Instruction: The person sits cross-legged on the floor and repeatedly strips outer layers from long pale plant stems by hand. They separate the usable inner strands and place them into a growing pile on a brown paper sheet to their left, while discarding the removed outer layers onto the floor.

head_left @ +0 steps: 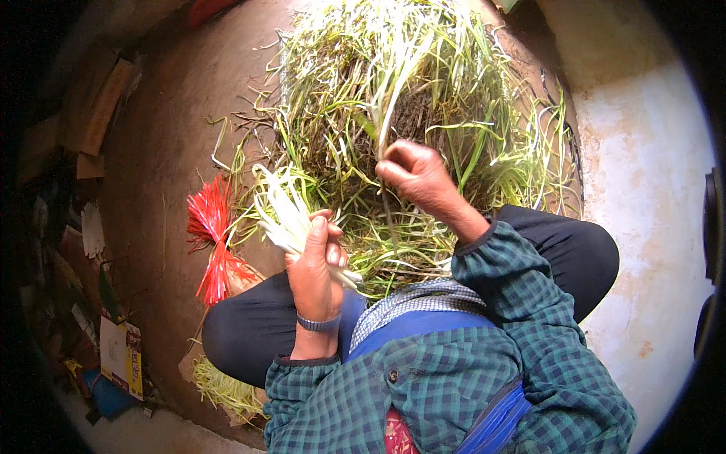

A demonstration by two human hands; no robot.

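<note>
My left hand [316, 265] is closed around a bunch of pale, chive-like stalks [280, 206]. Their white ends fan out up and to the left, and the other ends stick out below my fingers. To the right, my right hand [425, 180] pinches a single long stalk [388, 106] between thumb and fingers, in front of a big heap of loose green and yellowish stalks [446, 91]. Dark, withered bits lie among the heap. More loose stalks [389, 253] lie between my knees.
A tied bundle of red plastic strips [215, 242] lies by my left knee. Yellowish stalks [225, 390] rest on the brown floor [174, 136] below it. Cardboard [106, 110] and a printed box [121, 356] line the far left. A pale wall [635, 189] stands at right.
</note>
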